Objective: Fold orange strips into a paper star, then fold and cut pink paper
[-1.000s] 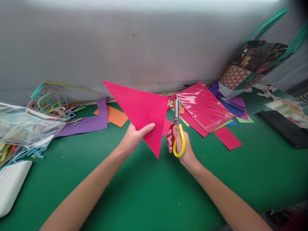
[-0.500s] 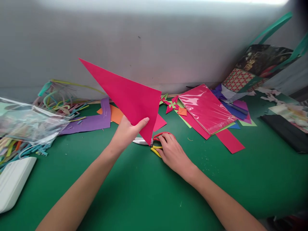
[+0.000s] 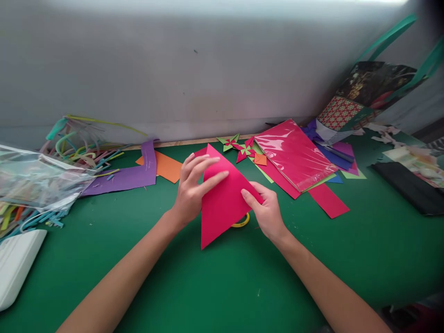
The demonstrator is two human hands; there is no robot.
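Observation:
A folded pink paper (image 3: 225, 203) is held above the green table, one pointed corner hanging down towards me. My right hand (image 3: 267, 208) pinches its right corner between thumb and fingers. At the paper's left side is my left hand (image 3: 194, 187), fingers apart, the fingertips over the upper part of the paper. Beneath the paper, a yellow scissor handle (image 3: 243, 221) shows on the table; the rest of the scissors is hidden.
Purple paper (image 3: 128, 178), orange paper (image 3: 168, 166) and coloured strips lie left. Folded paper stars (image 3: 245, 150), a wrapped pink pack (image 3: 294, 155) and a black pouch (image 3: 409, 189) lie right. A white object (image 3: 19, 263) is near left.
My right hand has left the scissors and taken the paper's right corner. The paper has turned and come lower. My left hand's fingers have spread at its left side.

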